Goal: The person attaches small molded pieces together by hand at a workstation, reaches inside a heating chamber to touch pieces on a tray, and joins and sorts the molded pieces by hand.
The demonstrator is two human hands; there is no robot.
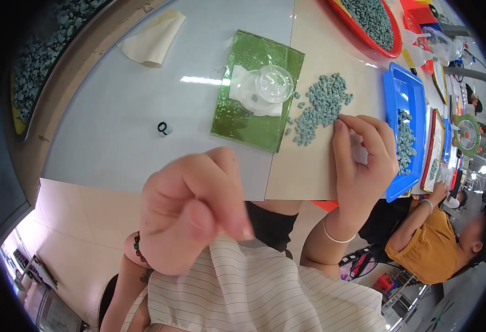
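My left hand point(190, 207) is raised close to the camera, off the table's front edge, its fingers curled in; whether it holds anything small is hidden. On the table, my right hand point(364, 152) has its thumb and index fingertip together at the lower right edge of a pile of grey-green stone chips point(323, 105); anything between them is too small to make out. Left of the pile lies a green glass-like slab point(248, 133) bearing white paper point(240, 86) and a clear round plastic dish point(274, 84). A small object with a black ring point(163, 129) rests on the grey surface.
A blue tray point(392, 105) with stone chips stands right of my right hand. At the back is a red basin point(395, 33) of chips. A cream paper point(154, 39) lies back left. A co-worker in an orange top point(428, 243) sits at the right.
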